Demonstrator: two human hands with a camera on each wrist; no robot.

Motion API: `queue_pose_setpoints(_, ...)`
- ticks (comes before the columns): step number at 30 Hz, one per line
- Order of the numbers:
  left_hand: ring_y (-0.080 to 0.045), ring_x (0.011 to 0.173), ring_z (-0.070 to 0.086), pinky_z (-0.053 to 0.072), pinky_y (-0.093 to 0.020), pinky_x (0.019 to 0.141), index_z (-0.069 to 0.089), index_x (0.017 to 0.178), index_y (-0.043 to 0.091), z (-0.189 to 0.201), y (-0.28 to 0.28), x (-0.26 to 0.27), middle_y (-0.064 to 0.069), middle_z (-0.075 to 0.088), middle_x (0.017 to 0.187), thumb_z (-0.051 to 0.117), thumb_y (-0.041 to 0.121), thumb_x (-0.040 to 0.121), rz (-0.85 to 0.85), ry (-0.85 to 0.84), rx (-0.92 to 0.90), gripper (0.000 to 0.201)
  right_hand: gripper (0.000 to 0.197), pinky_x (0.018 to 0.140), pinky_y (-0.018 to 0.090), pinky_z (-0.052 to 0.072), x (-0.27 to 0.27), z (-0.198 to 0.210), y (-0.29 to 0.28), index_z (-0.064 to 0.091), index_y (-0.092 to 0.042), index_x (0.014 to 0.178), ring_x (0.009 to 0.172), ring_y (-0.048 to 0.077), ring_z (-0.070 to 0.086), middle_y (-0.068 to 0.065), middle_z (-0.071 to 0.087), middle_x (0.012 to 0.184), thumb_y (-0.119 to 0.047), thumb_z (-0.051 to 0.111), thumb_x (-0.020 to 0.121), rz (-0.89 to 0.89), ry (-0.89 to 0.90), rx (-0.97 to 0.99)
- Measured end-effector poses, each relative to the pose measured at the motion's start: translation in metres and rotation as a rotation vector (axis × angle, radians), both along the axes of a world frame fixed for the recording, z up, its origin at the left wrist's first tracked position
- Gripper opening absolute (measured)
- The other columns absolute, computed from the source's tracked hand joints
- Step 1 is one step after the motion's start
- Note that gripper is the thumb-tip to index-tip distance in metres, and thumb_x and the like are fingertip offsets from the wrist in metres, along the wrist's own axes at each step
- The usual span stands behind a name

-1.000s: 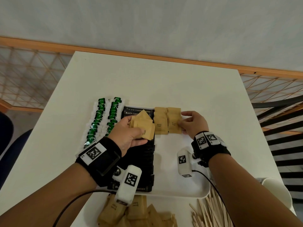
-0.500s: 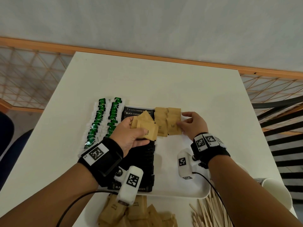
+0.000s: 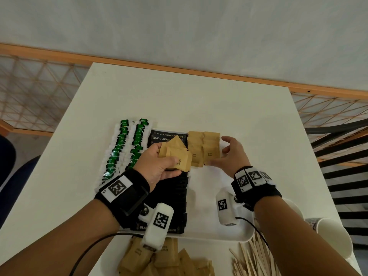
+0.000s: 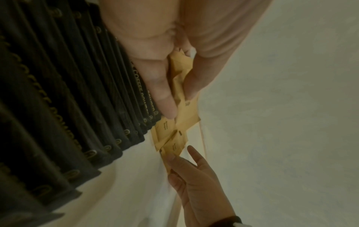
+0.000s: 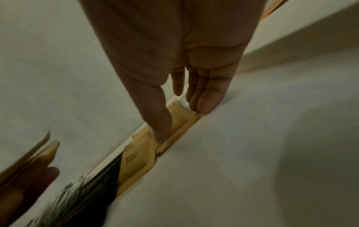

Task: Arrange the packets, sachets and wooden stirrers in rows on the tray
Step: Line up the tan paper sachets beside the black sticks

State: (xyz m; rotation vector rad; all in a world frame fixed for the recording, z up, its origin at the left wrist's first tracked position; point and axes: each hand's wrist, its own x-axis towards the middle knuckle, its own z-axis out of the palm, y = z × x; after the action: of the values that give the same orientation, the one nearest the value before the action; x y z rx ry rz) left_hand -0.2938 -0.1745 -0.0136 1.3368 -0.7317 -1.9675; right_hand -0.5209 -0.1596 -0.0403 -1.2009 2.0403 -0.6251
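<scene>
The right hand (image 3: 231, 156) has eased back from the brown sugar sachets: a second ago its fingers lay on the right-hand column, and now they are spread and relaxed beside it, only the thumb at the nearest sachet's lower corner. That reads to me as one more sachet set down and released, so the next should come from the left hand's stock.

Nearest me, off the tray's front edge, lie a loose heap of brown sachets (image 3: 159, 259) and a scatter of wooden stirrers (image 3: 253, 259), none of them sorted yet, with white paper cups (image 3: 334, 236) at the table's right corner. The white tray (image 3: 209, 212) carries a long row of black coffee packets (image 3: 169, 196) down its middle. Above that row the left hand (image 3: 157, 166) grips a fanned bunch of sugar sachets (image 3: 175, 154), thumb on top, fingers curled beneath. Just beyond, two short columns of laid sachets (image 3: 203, 148) sit at the tray's far right, touching the black row. To the left run two rows of green-and-white packets (image 3: 127, 148).

The white table (image 3: 199, 96) ends at a pale wall with a wooden rail, lattice panels on either side.
</scene>
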Motion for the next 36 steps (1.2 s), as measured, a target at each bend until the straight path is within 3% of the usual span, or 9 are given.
queue_pose_setpoints(3, -0.033, 0.102, 0.064, 0.060, -0.031, 0.061, 0.050, 0.123, 0.011, 0.000, 0.001, 0.000, -0.016, 0.058, 0.120, 0.063, -0.008, 0.083, -0.006, -0.001, -0.002, 0.046, 0.094, 0.095, 0.036, 0.049, 0.003, 0.000, -0.001, 0.035, -0.021, 0.140, 0.097, 0.016, 0.052, 0.007, 0.044, 0.123, -0.024, 0.087, 0.062, -0.020, 0.038, -0.004)
queue_pose_setpoints(8, -0.033, 0.102, 0.064, 0.060, -0.031, 0.061, 0.051, 0.121, 0.011, 0.000, 0.000, 0.002, -0.017, 0.058, 0.121, 0.062, -0.008, 0.083, 0.000, -0.003, -0.008, 0.045, 0.087, 0.089, 0.029, 0.047, 0.002, 0.000, -0.003, 0.034, -0.022, 0.140, 0.095, 0.013, 0.050, 0.007, 0.045, 0.123, -0.020, 0.083, 0.068, -0.030, 0.059, 0.002)
queue_pose_setpoints(14, -0.033, 0.103, 0.064, 0.060, -0.031, 0.061, 0.051, 0.123, 0.010, -0.001, 0.000, 0.002, -0.016, 0.059, 0.120, 0.063, -0.009, 0.082, 0.009, 0.008, -0.009, 0.046, 0.109, 0.102, 0.036, 0.043, 0.012, 0.004, 0.004, 0.026, -0.024, 0.143, 0.113, 0.015, 0.045, 0.004, 0.040, 0.127, -0.044, 0.087, 0.055, -0.002, 0.115, -0.023)
queue_pose_setpoints(18, -0.033, 0.102, 0.064, 0.059, -0.031, 0.060, 0.052, 0.121, 0.011, 0.000, 0.001, 0.001, -0.016, 0.059, 0.120, 0.063, -0.009, 0.082, 0.013, 0.006, -0.012, 0.045, 0.125, 0.105, 0.025, 0.029, 0.026, 0.016, 0.006, 0.010, -0.024, 0.148, 0.126, 0.017, 0.033, 0.005, 0.035, 0.132, -0.051, 0.087, 0.053, 0.083, 0.196, 0.039)
queue_pose_setpoints(24, -0.031, 0.094, 0.067, 0.060, -0.034, 0.064, 0.050, 0.124, 0.010, 0.000, 0.001, 0.003, -0.016, 0.062, 0.116, 0.066, -0.005, 0.081, 0.001, -0.007, -0.019, 0.048, 0.118, 0.104, 0.023, 0.026, 0.034, 0.026, 0.006, 0.006, -0.022, 0.149, 0.130, 0.018, 0.030, 0.007, 0.029, 0.141, -0.048, 0.083, 0.063, 0.080, 0.223, 0.065)
queue_pose_setpoints(27, -0.029, 0.088, 0.067, 0.061, -0.034, 0.064, 0.052, 0.122, 0.011, 0.000, 0.002, 0.004, -0.017, 0.063, 0.114, 0.069, -0.001, 0.080, 0.002, -0.024, -0.027, 0.047, 0.104, 0.103, 0.024, 0.028, 0.034, 0.029, 0.006, 0.017, -0.022, 0.147, 0.128, 0.018, 0.033, 0.006, 0.031, 0.139, -0.051, 0.078, 0.068, 0.038, 0.196, 0.054)
queue_pose_setpoints(29, -0.027, 0.084, 0.068, 0.060, -0.032, 0.061, 0.053, 0.119, 0.011, -0.001, 0.003, 0.004, -0.017, 0.064, 0.113, 0.071, 0.001, 0.078, 0.012, -0.026, -0.031, 0.046, 0.071, 0.093, 0.024, 0.035, 0.034, 0.029, 0.005, 0.040, -0.024, 0.138, 0.114, 0.016, 0.045, 0.004, 0.041, 0.133, -0.049, 0.069, 0.079, 0.018, 0.188, -0.027)
queue_pose_setpoints(32, -0.021, 0.072, 0.069, 0.058, -0.029, 0.055, 0.055, 0.115, 0.010, 0.000, 0.004, 0.001, -0.015, 0.067, 0.104, 0.075, 0.006, 0.075, 0.014, -0.035, -0.050, 0.045, 0.025, 0.076, 0.027, 0.044, 0.040, 0.034, 0.003, 0.066, -0.024, 0.108, 0.084, 0.013, 0.058, -0.001, 0.065, 0.099, -0.041, 0.056, 0.092, 0.090, -0.081, -0.165)
queue_pose_setpoints(36, -0.019, 0.073, 0.067, 0.055, -0.026, 0.052, 0.056, 0.115, 0.009, 0.002, 0.006, -0.004, -0.013, 0.066, 0.100, 0.074, 0.011, 0.078, 0.030, -0.044, -0.081, 0.041, 0.015, 0.079, 0.030, 0.052, 0.057, 0.042, 0.005, 0.069, -0.035, 0.098, 0.082, 0.022, 0.063, 0.002, 0.070, 0.087, -0.033, 0.070, 0.084, 0.256, -0.269, -0.119)
